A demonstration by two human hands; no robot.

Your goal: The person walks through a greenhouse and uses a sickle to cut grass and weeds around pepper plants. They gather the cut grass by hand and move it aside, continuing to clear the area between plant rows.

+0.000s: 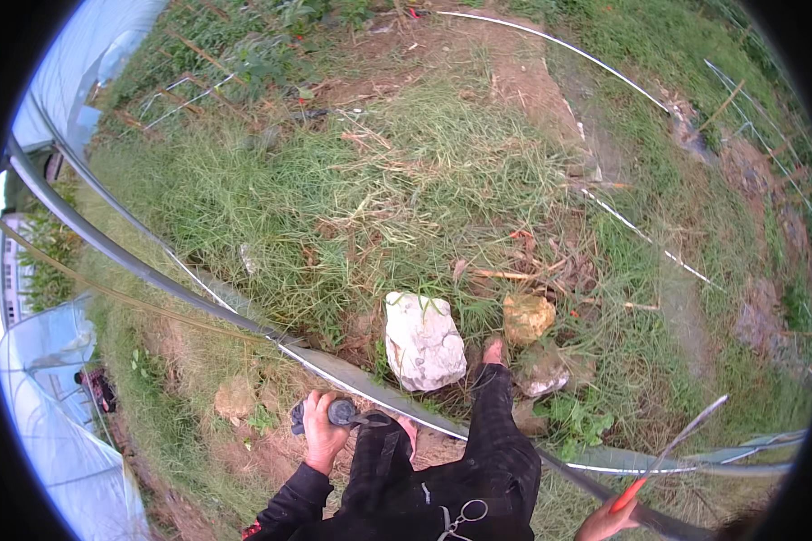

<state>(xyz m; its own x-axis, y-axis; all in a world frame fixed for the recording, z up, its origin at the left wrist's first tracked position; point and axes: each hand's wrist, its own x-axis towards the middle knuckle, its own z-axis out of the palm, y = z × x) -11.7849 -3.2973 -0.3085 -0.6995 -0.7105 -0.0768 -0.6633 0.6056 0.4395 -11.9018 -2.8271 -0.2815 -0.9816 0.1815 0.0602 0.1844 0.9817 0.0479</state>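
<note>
My left hand is closed around a dark bottle-like object with a round end and a strap, held beside my left thigh. At the lower right, my right hand grips the orange handle of a long tool with a narrow metal blade pointing up and to the right. Its exact kind is unclear. In front of my feet lie a large white rock and a smaller yellowish rock.
A metal greenhouse pipe and plastic film edge run across between my legs. Cut grass covers the ground ahead. A greyish rock lies by my right foot. At far left, a person is beside plastic sheeting.
</note>
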